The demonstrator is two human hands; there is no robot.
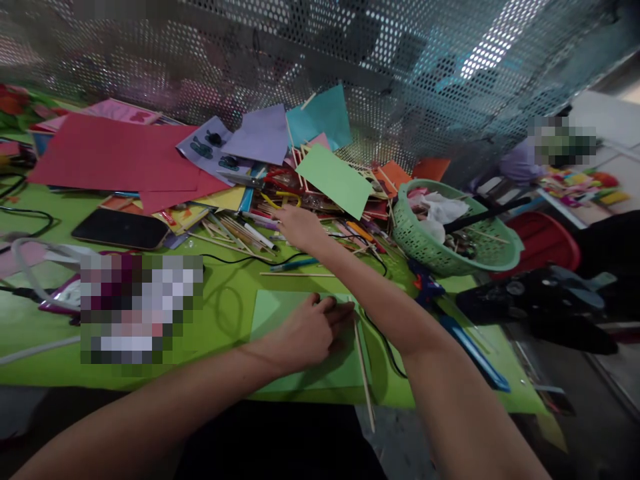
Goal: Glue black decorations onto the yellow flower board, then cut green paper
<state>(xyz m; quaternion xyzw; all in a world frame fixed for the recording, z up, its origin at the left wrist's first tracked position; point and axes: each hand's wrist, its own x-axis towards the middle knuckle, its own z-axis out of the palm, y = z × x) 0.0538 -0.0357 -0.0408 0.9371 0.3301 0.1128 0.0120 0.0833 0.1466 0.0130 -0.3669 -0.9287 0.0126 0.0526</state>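
My left hand (313, 333) rests on a light green sheet (320, 370) at the table's front edge, fingers bent, fingertips at the top end of a thin wooden stick (364, 373). That stick lies along the sheet's right side and sticks out past the table edge. My right hand (300, 227) reaches across to the pile behind, its fingers at the yellow handle of the scissors (243, 179). Whether those fingers are closed on the handle is too small to tell. Pens and sticks (235, 233) lie just left of my right hand.
A black phone (120, 229) and a purple-white iron-like device (65, 293) lie left. Red paper (115, 150), purple paper (263, 137) and a green card (335, 180) top the pile. A green basket (425, 250) stands right, near a blue frame (475, 353). Cords cross the table.
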